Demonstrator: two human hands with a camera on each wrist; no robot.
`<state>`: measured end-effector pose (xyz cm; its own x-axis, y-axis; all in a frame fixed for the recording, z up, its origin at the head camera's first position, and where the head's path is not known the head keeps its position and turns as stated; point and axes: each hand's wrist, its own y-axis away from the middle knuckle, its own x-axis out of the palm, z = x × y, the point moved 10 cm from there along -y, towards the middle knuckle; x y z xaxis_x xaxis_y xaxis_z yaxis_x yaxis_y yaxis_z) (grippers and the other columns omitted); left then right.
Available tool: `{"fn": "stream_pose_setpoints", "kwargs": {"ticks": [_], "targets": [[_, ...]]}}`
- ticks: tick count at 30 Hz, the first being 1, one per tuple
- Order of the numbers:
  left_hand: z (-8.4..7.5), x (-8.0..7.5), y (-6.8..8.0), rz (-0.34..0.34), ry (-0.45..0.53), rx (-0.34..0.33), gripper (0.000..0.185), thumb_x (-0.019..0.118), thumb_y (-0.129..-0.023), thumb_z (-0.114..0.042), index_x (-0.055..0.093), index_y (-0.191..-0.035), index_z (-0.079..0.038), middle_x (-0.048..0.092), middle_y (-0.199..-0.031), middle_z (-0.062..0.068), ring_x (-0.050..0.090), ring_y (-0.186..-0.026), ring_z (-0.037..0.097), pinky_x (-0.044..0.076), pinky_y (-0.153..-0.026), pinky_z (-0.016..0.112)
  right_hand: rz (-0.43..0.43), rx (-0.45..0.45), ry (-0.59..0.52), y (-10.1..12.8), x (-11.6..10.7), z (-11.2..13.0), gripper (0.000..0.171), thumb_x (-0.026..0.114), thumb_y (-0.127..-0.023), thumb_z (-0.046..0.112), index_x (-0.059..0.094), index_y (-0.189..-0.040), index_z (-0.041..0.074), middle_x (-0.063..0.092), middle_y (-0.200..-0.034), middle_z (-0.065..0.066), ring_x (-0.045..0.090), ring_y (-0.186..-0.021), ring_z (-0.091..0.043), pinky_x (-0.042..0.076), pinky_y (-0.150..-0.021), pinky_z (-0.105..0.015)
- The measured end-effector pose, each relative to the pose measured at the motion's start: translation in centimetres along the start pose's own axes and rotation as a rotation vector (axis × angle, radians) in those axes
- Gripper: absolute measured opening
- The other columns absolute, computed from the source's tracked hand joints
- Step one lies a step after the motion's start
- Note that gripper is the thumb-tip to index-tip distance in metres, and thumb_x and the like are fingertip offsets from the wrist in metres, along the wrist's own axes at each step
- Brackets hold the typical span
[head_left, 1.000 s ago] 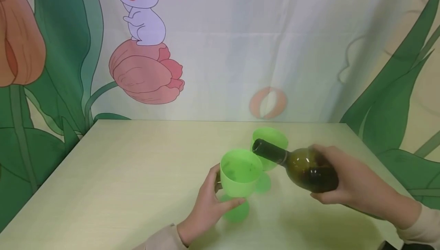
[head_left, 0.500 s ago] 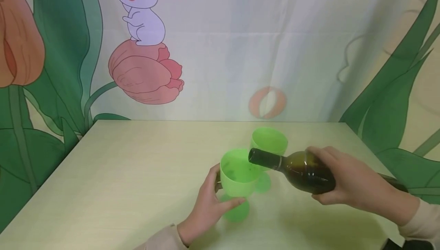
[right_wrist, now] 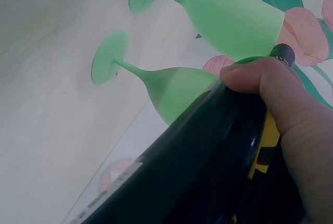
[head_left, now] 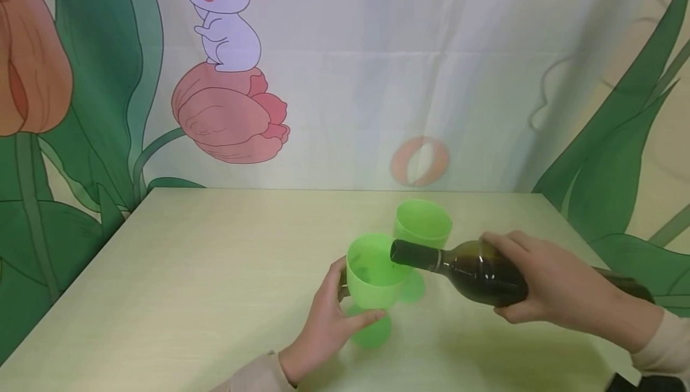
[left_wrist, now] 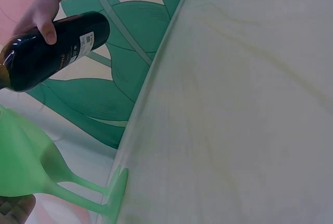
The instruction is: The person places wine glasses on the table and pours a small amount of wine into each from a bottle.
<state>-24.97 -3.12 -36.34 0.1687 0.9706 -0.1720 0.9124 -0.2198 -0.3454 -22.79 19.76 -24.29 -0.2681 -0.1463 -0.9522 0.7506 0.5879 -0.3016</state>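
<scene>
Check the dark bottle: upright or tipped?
Tipped. The dark bottle lies nearly level in the right hand, its mouth over the rim of the near green goblet.

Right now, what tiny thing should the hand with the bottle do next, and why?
Probably tip the bottle a bit further. Its mouth already sits over the rim of the near green goblet, which the left hand steadies, and the right hand holds it almost level. No liquid shows flowing yet.

dark bottle [head_left: 474, 269] tilted, mouth over near green goblet [head_left: 374, 272]
</scene>
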Motion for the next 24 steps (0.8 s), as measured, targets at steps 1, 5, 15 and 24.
{"fn": "stream_pose_setpoints", "kwargs": {"ticks": [1, 5, 15, 24], "targets": [[0.0, 0.0, 0.0, 0.0, 0.0, 0.0, 0.088, 0.084, -0.071, -0.017, 0.035, -0.143, -0.017, 0.052, -0.132, -0.001, 0.054, -0.114, 0.02, 0.05, -0.098, 0.029, 0.002, -0.003, 0.004, 0.0, 0.0, 0.0, 0.082, 0.087, -0.053, 0.038, 0.052, -0.123, 0.013, 0.056, -0.094, 0.007, 0.051, -0.078, -0.004, 0.047, -0.06, -0.023], [0.0, 0.0, 0.0, 0.002, 0.003, 0.003, 0.088, 0.084, -0.071, -0.017, 0.035, -0.143, -0.017, 0.052, -0.133, -0.001, 0.054, -0.115, 0.021, 0.05, -0.099, 0.03, 0.013, -0.02, 0.017, 0.0, -0.1, 0.0, 0.083, 0.087, -0.053, 0.038, 0.052, -0.123, 0.012, 0.056, -0.093, 0.007, 0.05, -0.076, -0.004, 0.046, -0.059, -0.023], [-0.1, 0.0, 0.0, 0.002, 0.001, 0.01, 0.088, 0.085, -0.071, -0.017, 0.035, -0.143, -0.018, 0.051, -0.134, -0.002, 0.053, -0.117, 0.02, 0.049, -0.099, 0.031, 0.005, -0.037, 0.063, -0.1, -0.7, -0.1, 0.085, 0.086, -0.051, 0.038, 0.054, -0.124, 0.009, 0.057, -0.093, 0.005, 0.051, -0.073, -0.005, 0.045, -0.057, -0.024], [0.0, 0.1, 0.0, 0.004, -0.005, 0.002, 0.088, 0.084, -0.071, -0.018, 0.035, -0.143, -0.018, 0.052, -0.133, -0.001, 0.054, -0.116, 0.02, 0.049, -0.099, 0.03, -0.013, -0.07, 0.073, -0.4, -1.3, 0.2, 0.086, 0.087, -0.047, 0.036, 0.053, -0.123, 0.012, 0.056, -0.092, 0.007, 0.049, -0.072, -0.003, 0.044, -0.057, -0.023]]}}
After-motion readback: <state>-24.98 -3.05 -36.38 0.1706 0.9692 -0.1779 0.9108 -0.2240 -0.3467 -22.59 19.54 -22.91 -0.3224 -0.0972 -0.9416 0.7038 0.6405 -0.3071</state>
